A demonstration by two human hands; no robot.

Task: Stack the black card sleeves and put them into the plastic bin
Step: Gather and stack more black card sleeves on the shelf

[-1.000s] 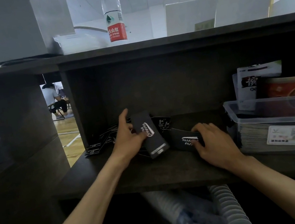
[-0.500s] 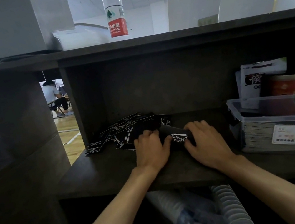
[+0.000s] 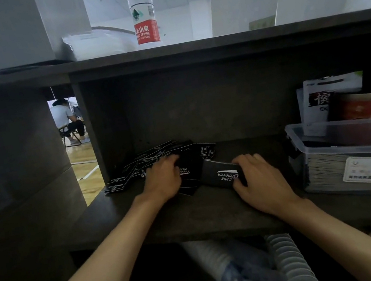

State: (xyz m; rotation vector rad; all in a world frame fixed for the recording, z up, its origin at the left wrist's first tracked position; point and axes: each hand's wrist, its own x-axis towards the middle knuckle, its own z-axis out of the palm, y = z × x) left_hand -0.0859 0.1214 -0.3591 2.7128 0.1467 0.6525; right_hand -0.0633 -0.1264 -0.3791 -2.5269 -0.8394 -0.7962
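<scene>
Dark wood shelf (image 3: 144, 223) sits in a cubby under the counter (image 3: 212, 43), w/ a water bottle (image 3: 143, 15) standing on top and a seated person (image 3: 65, 120) visible thru the gap at left. Loose black card sleeves (image 3: 153, 156) lie scattered at the back-left of the shelf. Left hand (image 3: 162, 177) rests on that pile, fingers curled down over the sleeves — whether it actually pinches one can't be told. Right hand (image 3: 258, 180) has its grip clamped on a gathered stack of sleeves (image 3: 222, 174), thumb on the near edge, fingers over the far edge, white script facing up. Clear plastic bin (image 3: 354, 158) stands at the shelf's right end, near the right hand but apart — sleeves already lie stacked inside it. White packet (image 3: 324, 97) and red cup (image 3: 367, 105) sit behind the bin.
</scene>
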